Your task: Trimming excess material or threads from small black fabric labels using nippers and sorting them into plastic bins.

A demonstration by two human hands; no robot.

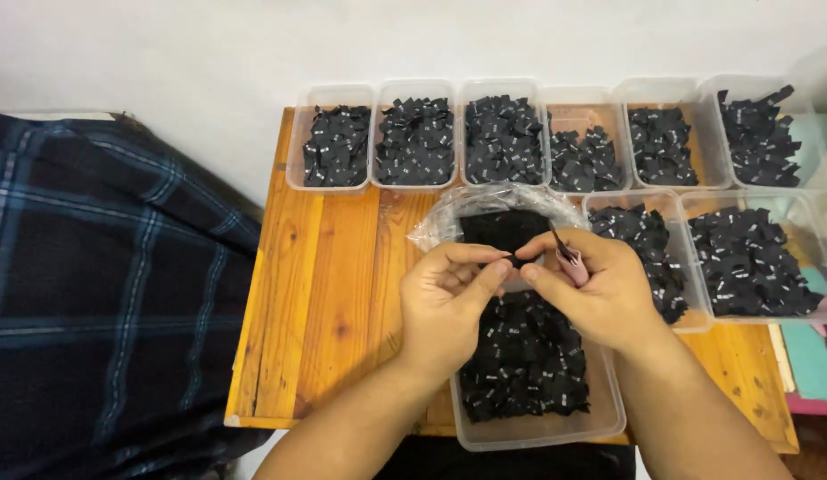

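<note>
My left hand (445, 298) and my right hand (600, 284) meet above a clear plastic tub (538, 431) full of small black fabric labels (525, 360). Between the thumbs and forefingers of both hands I pinch one small black label (517, 260). A pair of small pink-handled snips (569, 260) also rests in my right hand, tucked against the palm, blades pointing up and away. Just beyond my fingers lies an open clear plastic bag (449, 213) with a black stack of labels (501, 229) inside it.
Several clear tubs of black labels (416, 140) line the far edge of the wooden table (325, 293); two more tubs (751, 262) stand at the right. A dark plaid cloth (111, 293) lies to the left. A white wall rises behind.
</note>
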